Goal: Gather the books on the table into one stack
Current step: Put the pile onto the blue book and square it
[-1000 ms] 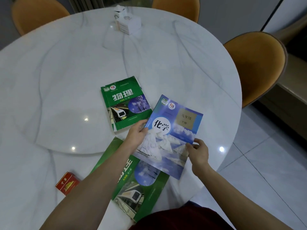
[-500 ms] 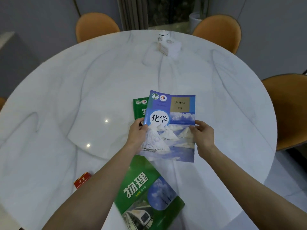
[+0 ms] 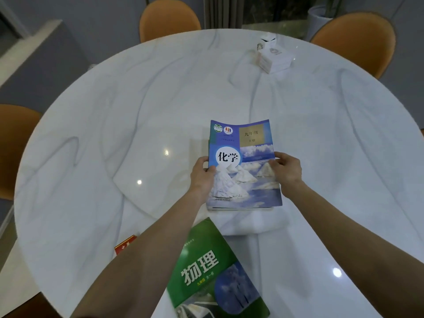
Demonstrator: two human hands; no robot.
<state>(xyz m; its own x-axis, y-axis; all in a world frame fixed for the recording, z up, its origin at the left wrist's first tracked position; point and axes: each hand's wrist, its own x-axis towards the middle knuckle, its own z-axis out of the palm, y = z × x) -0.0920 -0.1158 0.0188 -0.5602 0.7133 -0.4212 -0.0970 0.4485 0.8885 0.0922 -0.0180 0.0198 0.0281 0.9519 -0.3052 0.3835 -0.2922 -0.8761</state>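
A blue book (image 3: 245,166) with white mountains on its cover lies near the middle of the round marble table (image 3: 114,125), on top of another book that it hides almost fully. My left hand (image 3: 202,174) grips the blue book's left edge, thumb on the cover. My right hand (image 3: 286,171) grips its right edge. A green book (image 3: 215,276) lies flat at the near edge, tilted, below my left forearm.
A small red box (image 3: 125,247) sits at the near left, partly behind my left arm. A white tissue box (image 3: 273,56) stands at the far side. Orange chairs (image 3: 168,18) ring the table.
Both hands carried the blue book forward from over the near green book and set it squarely onto the far green book, which is now covered. The camera tilted up.
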